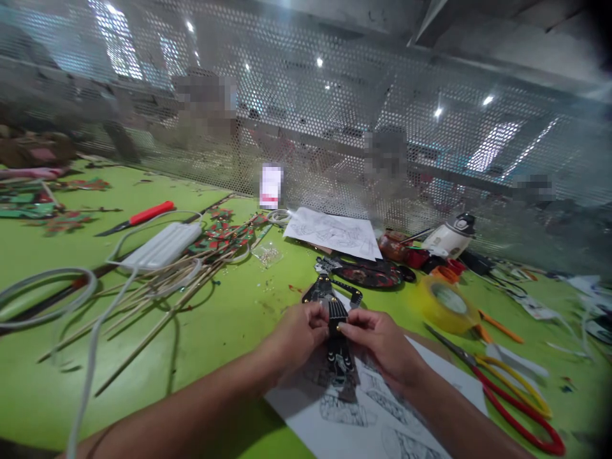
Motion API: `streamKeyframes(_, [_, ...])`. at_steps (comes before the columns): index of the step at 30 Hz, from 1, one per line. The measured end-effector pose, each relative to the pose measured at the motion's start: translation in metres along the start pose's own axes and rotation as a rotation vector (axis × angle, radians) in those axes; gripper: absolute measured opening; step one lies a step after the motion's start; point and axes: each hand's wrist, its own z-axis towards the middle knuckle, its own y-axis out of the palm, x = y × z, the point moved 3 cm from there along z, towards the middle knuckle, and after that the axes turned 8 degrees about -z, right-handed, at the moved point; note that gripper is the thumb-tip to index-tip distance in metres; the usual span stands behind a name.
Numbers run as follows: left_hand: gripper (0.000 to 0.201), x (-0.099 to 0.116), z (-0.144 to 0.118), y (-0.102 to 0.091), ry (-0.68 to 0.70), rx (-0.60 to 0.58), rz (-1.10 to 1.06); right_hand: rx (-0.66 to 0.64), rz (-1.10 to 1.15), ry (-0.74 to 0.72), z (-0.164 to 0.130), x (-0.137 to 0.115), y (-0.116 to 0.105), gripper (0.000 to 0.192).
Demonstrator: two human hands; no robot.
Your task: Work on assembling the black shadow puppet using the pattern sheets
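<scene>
Between my two hands is a black jointed flat figure (337,310) with pale line markings and small gold-coloured dots. My left hand (299,333) pinches its left side with thumb and forefinger. On the other side my right hand (377,341) grips its edge between thumb and fingertips. The figure's lower part hangs over a white sheet with printed line drawings (344,411). Fingers cover part of its middle. Just behind my hands lies another dark flat cut-out (368,274) with reddish patches.
Thin wooden sticks (143,319), a white power strip (165,245) with its cable and a red-handled knife (143,217) lie left. Scissors (507,389), a yellow tape roll (444,305) and paint pots (421,258) lie right. A perforated metal screen (306,115) stands behind, with a lit phone (271,185) against it.
</scene>
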Motion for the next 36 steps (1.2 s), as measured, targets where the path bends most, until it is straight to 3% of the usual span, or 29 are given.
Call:
streamKeyframes(7, [0.013,-0.003,0.002,0.000,0.007,0.052,-0.004,0.002,-0.107,-0.023,0.002,0.000,-0.001,0.031])
streamKeyframes(13, [0.013,0.003,-0.001,0.006,0.033,0.031,-0.032,0.125,-0.301,-0.078,-0.002,-0.005,0.002,0.032])
streamKeyframes(21, [0.011,0.018,-0.011,0.010,-0.144,0.026,-0.146,0.145,-0.262,-0.086,-0.001,0.002,0.001,0.033])
streamKeyframes(36, [0.015,0.005,0.000,0.003,0.023,0.079,0.076,0.077,-0.250,-0.048,-0.007,-0.008,0.006,0.035])
